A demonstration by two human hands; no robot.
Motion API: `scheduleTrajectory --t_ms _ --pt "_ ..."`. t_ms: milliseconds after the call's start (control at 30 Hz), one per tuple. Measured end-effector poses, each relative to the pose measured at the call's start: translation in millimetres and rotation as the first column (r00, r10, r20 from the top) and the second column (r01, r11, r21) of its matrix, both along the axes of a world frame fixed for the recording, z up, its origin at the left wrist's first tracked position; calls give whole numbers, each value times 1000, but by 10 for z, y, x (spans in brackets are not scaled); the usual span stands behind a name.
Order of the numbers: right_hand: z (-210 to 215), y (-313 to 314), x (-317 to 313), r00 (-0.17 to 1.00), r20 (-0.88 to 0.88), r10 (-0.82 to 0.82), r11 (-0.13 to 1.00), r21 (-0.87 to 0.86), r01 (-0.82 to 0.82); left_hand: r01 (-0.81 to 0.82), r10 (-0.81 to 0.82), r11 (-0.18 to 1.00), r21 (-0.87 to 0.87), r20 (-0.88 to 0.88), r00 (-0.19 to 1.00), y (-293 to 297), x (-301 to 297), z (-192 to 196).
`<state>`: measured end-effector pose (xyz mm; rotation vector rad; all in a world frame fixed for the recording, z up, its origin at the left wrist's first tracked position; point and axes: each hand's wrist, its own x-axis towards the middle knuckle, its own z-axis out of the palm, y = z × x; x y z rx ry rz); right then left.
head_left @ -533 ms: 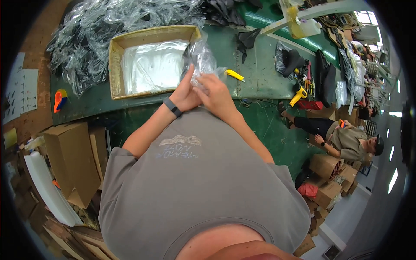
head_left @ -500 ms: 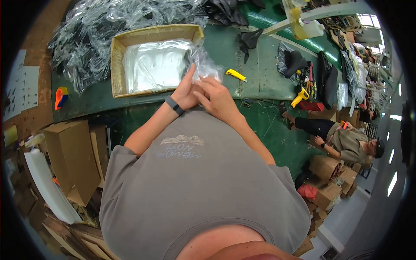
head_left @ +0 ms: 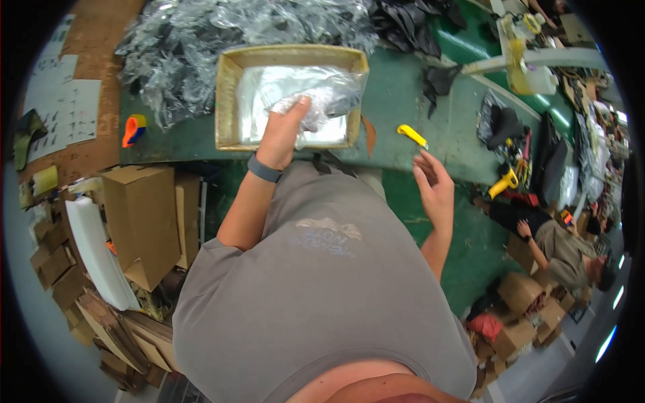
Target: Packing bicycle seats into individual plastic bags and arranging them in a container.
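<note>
My left hand (head_left: 283, 134) is closed round a crumpled clear plastic bag (head_left: 324, 101), thumb on top, above an open cardboard box (head_left: 227, 101). Something dark shows through the plastic, too blurred to name. Flat clear plastic bags (head_left: 252, 91) lie stacked inside the box. At the table's front edge, my right hand (head_left: 437, 185) is empty, its fingers apart. Just beyond its fingertips lies a yellow utility knife (head_left: 412, 136) on the green table (head_left: 396, 87). A brown strip (head_left: 369, 134) is beside the box's right wall.
Behind the box is a big heap of plastic-wrapped dark pieces (head_left: 195, 47). An orange and blue tape dispenser (head_left: 134, 129) sits at the left. Farther right are a black bicycle saddle (head_left: 502, 124) and a yellow tool (head_left: 504, 183). Cardboard boxes (head_left: 141, 221) stand left; another person (head_left: 557, 248) is at right.
My hands have parted: the left carried the plastic bag over the box, while the right let go and moved right toward the knife. The whole view has shifted.
</note>
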<state>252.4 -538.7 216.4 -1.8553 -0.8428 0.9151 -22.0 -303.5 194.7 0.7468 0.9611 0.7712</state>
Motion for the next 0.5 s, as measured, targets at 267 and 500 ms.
scheduleTrajectory --t_ms 267,500 --pt "-332 111 551 924 199 327 907 -340 -248 -387 611 734 558 -295 734 2633 -986 587" --pt "-902 629 1029 945 118 305 888 -393 -238 -349 467 779 521 -111 877 3192 -181 -275"
